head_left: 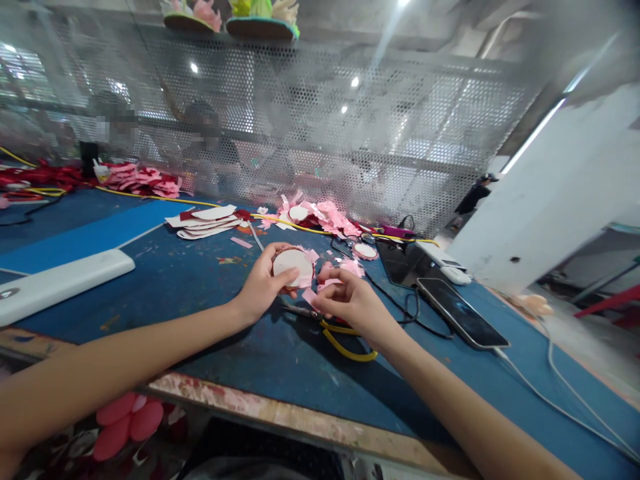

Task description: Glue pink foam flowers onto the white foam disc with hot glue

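Observation:
Between the thumb and fingers of my left hand [267, 279] is a round white disc [294, 267] with a dark red edge. Pink pieces stick out along the disc's right side. My right hand [347, 300] is close by on the right, its thumb and forefinger pinching a small pink strip [310, 297] near the disc's lower edge. Beneath the right hand lie scissors with yellow handles [350, 343], partly covered by it. More pink pieces [353, 268] rest on the blue table just behind that hand.
A pink heap [327, 217] lies at the back, with stacked white pieces [207, 221] to its left. On the right are a phone [463, 312] with a white cable, a dark tablet [400, 261] and black cords. A long white device [65, 283] occupies the left. Perforated metal sheeting [300, 120] stands behind.

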The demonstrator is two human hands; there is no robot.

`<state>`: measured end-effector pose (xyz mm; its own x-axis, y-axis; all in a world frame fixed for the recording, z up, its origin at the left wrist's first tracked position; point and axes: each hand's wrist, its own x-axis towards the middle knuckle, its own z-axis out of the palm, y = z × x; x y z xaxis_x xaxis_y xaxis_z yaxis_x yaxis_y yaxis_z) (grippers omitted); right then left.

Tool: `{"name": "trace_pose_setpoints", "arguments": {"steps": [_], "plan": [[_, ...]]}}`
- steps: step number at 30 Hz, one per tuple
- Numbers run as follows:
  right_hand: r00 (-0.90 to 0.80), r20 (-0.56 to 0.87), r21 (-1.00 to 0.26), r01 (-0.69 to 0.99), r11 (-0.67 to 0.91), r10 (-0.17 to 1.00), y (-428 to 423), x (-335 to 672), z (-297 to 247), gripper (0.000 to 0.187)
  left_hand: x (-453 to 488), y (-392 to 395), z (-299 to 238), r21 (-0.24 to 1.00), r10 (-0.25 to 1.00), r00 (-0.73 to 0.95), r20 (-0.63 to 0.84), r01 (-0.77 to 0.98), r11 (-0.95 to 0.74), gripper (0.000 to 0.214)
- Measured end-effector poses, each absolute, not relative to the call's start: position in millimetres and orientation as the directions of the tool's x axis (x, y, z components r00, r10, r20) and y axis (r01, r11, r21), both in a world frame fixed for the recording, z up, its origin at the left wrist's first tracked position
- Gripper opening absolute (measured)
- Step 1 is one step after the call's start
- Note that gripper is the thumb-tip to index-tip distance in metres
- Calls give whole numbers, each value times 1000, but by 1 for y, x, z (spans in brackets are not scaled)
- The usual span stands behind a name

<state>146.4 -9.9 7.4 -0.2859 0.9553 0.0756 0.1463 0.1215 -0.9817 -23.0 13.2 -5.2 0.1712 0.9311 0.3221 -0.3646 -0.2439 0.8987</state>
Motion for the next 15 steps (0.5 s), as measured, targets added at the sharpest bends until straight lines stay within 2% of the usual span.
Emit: {"name": "trace_pose_setpoints", "arguments": {"steps": [5,9,12,15], "plan": [[-440,19,-952,265,150,898,-13,146,5,43,-25,15,-5,882,929,140,342,-388,-266,40],[-449,84,-930,286,232,889,-15,144,6,40,-26,16,-3,891,932,114,345,-352,-287,39],[-436,164,-897,307,318,885,-16,145,8,38,-30,24,-4,926,942,70,330,-220,-308,38],[-421,251,-845,344,410,871,-16,148,11,36,-39,41,-11,951,951,84,299,53,-304,36]]}}
